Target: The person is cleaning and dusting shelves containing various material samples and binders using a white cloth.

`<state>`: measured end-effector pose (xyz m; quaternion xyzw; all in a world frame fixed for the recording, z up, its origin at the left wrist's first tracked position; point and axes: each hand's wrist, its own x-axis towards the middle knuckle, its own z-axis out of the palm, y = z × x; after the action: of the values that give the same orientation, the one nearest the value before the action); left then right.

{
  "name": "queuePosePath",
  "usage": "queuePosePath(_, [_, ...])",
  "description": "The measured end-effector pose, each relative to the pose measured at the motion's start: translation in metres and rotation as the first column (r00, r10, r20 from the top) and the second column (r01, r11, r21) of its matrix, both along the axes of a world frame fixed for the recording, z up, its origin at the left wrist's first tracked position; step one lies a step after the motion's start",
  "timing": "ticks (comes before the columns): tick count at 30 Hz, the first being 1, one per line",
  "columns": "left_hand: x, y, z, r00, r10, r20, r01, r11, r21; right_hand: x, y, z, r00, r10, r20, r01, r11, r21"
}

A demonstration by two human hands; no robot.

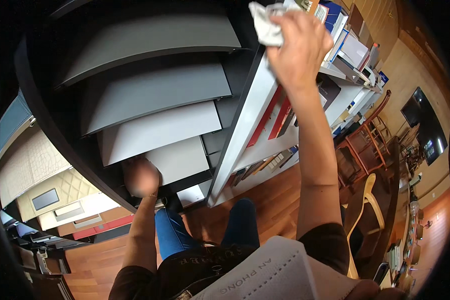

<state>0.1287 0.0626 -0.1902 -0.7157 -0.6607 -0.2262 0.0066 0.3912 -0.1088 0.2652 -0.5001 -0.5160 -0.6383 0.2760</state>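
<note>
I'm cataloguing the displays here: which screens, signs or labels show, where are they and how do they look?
Wall screen: far right wall, dark flat rectangle with small bright patches.
Sample board plates: lower left, on quilted cream panels; one dark grey rectangle, others pale.
Label tag: right end of the white shelf, small and blue.

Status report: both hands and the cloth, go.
Right hand up high, fingers bunched on white cloth against shelf edge. Left hand low on grey sample panel. Nothing in between.

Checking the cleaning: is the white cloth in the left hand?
No, the right hand grips the white cloth high against the shelf edge.
</note>
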Motion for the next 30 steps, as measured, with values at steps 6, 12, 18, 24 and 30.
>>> queuePosePath(6, [0.001,0.002,0.001,0.995,-0.041,0.091,0.048,0.996,-0.070,0.007,-0.021,-0.092,0.999,-0.010,0.037,0.024,0.915,-0.403])
queuePosePath(12, [-0.001,-0.013,0.016,0.997,-0.043,0.066,0.041,0.999,0.033,0.008,-0.037,-0.133,0.985,0.041,0.167,0.074,0.777,-0.626])
queuePosePath(18, [0.003,0.002,-0.008,0.993,-0.052,0.105,0.042,0.995,0.094,0.017,-0.036,-0.010,0.970,-0.064,0.236,0.146,0.925,-0.351])
queuePosePath(24, [0.006,0.010,-0.011,0.998,-0.040,0.054,0.035,0.995,0.097,0.031,-0.018,0.089,0.967,0.029,0.252,-0.014,0.998,-0.061])
queuePosePath(30, [-0.001,0.009,-0.015,1.000,-0.015,0.025,0.014,0.999,0.033,0.041,-0.010,0.014,0.879,0.477,-0.016,-0.477,0.879,-0.020])
